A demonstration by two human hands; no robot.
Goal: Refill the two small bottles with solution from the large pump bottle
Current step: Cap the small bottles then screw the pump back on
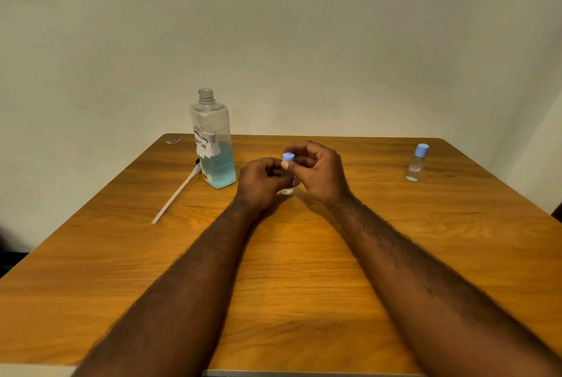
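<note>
The large clear bottle (215, 145) stands uncapped at the table's far left, roughly a third full of blue liquid. Its pump with a long white tube (176, 194) lies on the table beside it. At the table's middle my left hand (260, 183) grips the body of a small clear bottle (286, 191), mostly hidden by my fingers. My right hand (317, 171) pinches that bottle's blue cap (288, 157) with thumb and fingers. A second small bottle (416, 164) with a blue cap stands upright at the far right.
The wooden table (304, 270) backs against a plain wall. A small scrap (173, 141) lies at its far left corner. The table drops off at left and right edges.
</note>
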